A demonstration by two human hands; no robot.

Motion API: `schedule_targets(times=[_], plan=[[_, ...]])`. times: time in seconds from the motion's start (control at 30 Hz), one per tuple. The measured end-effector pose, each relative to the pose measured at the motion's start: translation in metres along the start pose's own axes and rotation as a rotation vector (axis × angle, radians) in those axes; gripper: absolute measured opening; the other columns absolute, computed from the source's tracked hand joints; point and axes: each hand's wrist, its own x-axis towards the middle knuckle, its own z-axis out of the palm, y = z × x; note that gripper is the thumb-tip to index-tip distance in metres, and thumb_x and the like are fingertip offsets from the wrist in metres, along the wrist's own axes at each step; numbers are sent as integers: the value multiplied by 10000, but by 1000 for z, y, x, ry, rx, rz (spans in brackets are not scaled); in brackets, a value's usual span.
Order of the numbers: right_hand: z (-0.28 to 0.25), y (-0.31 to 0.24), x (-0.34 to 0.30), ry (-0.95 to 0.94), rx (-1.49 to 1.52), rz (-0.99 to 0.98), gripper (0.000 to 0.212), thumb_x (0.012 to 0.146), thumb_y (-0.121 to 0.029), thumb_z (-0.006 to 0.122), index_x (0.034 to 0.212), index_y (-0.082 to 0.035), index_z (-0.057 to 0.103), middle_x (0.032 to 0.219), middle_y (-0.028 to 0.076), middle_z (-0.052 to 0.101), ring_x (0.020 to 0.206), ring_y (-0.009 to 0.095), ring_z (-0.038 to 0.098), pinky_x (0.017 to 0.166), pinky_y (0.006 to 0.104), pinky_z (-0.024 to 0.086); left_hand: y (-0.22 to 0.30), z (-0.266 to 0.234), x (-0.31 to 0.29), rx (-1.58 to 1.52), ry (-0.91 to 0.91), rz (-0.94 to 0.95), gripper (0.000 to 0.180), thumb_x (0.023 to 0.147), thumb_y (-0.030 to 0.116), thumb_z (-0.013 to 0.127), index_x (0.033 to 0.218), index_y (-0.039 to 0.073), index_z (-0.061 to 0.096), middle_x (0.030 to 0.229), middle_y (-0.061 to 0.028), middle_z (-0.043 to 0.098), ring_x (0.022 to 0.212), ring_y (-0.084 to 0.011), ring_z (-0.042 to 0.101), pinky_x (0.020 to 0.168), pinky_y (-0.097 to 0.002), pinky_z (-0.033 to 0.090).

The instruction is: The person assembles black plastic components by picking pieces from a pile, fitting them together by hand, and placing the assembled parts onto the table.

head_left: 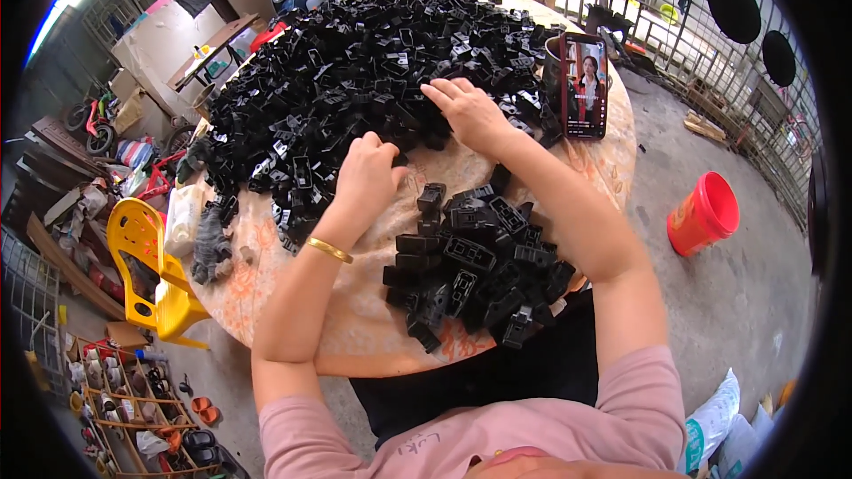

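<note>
A wide heap of black plastic housings (328, 80) covers the far part of the round table. At the heap's near edge, my left hand (368, 176) is closed, its fingers curled and the thumb beside a dark bit; whatever it grips is hidden. Farther right, my right hand (466, 115) lies over the heap with fingers stretched out to the left, open, touching the black pieces. Closer to me, a smaller pile of the same kind of black housings (470, 253) sits near the table's front edge, between my forearms.
A patterned tablecloth (346, 319) covers the table. A phone (584, 89) stands upright against a dark cup-like container at the right. On the floor are a red bucket (704, 215), a yellow chair (142, 257) and a shoe rack (133, 408). Grey cloth (211, 244) lies at the left edge.
</note>
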Motion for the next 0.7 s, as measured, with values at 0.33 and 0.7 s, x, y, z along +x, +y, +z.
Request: schedule_targets(times=[0.33, 0.7], plan=[[-57, 1, 2, -17, 650, 242, 222, 686, -68, 625, 905, -47, 648, 816, 76, 576, 748, 213, 584, 677, 294, 482, 1, -5, 17, -1054, 4, -271, 224, 803, 40, 620, 1008, -34, 571, 882, -56, 623, 771, -100, 582, 684, -235, 493], [-58, -45, 4, -24, 1153, 409, 441, 778, -22, 649, 1194, 3, 503, 980, 81, 620, 883, 107, 579, 787, 250, 479, 11, 4, 15, -1558, -23, -351, 234, 891, 64, 517, 1113, -7, 490, 1014, -80, 563, 918, -165, 577, 851, -353, 507]])
